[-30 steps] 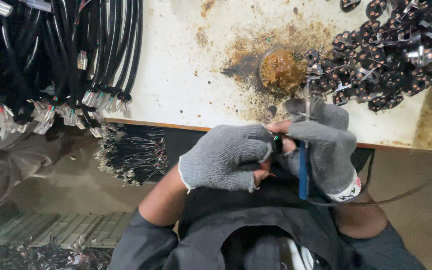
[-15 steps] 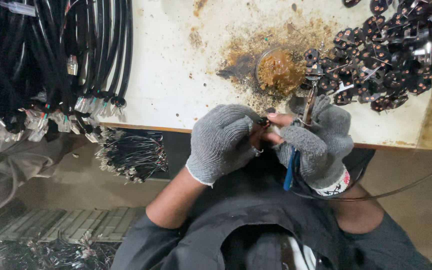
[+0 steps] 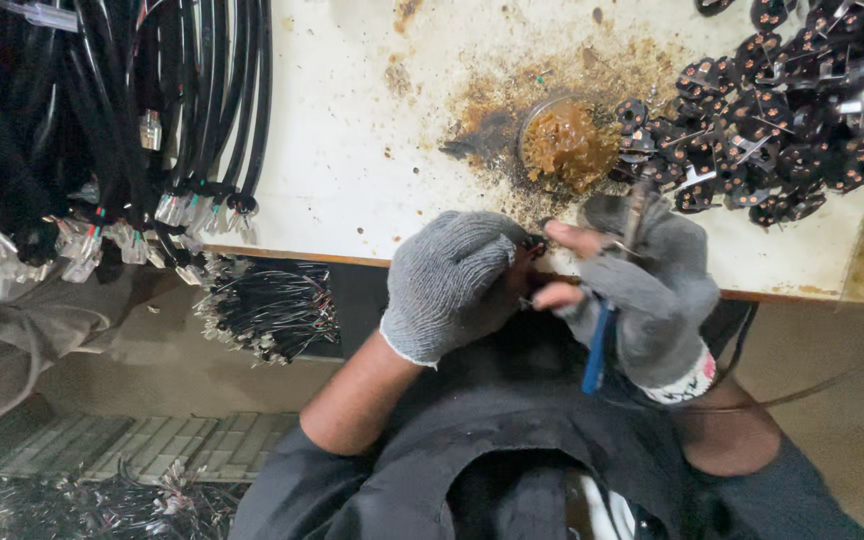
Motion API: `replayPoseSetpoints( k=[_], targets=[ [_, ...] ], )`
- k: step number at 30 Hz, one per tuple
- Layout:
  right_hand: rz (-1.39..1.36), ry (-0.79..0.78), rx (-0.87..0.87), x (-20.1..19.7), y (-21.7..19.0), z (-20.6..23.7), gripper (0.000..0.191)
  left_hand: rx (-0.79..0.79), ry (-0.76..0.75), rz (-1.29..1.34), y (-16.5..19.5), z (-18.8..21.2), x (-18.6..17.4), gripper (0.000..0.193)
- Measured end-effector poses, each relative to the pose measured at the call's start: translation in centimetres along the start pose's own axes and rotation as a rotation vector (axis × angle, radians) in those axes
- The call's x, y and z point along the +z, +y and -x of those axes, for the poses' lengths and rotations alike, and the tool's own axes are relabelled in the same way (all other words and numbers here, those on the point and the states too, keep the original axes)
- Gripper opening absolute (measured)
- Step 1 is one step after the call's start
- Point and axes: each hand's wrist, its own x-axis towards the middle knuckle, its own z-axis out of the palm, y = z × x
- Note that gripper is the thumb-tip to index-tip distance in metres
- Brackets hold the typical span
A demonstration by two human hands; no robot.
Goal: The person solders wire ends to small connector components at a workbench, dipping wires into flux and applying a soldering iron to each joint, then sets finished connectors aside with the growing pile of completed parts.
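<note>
The left hand [image 3: 452, 285], in a grey glove, is curled around a small dark part [image 3: 534, 243] at the front edge of the tabletop [image 3: 352, 150]; its fingers pinch that part, which is mostly hidden. The right hand [image 3: 652, 290] grips a soldering iron [image 3: 637, 205] with a blue handle, clenched around it, bare fingertips [image 3: 577, 238] poking out of the cut glove next to the part.

Half a second ago the iron's tip stood nearer the flux tin [image 3: 567, 140]; now the tip is drawn back from the tin toward the part, and both hands sit a little lower against the edge. That suggests the tip is being brought to the joint.

Right of the tin lies a heap of black plugs [image 3: 782, 110]; left of it hang cables [image 3: 152, 110].
</note>
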Motion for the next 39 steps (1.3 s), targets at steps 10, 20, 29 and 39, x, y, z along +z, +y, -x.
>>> replayPoseSetpoints(
  k=[10,20,29,39],
  targets=[
    [-0.196,-0.068,-0.150,-0.8,3.2,4.2,0.023,0.021,-0.026,0.002,-0.3,0.3,-0.3,0.029],
    [-0.229,-0.034,0.269,-1.2,1.4,2.7,0.021,0.015,-0.073,0.014,-0.9,0.3,-0.3,0.032],
    [-0.092,-0.172,0.054,-2.8,1.6,4.7,0.030,0.010,-0.102,0.038,-0.8,0.3,-0.5,0.037],
    [-0.092,-0.197,-0.182,-1.1,3.4,5.0,0.014,0.004,-0.071,0.014,-0.7,0.3,-0.3,0.035]
  ],
)
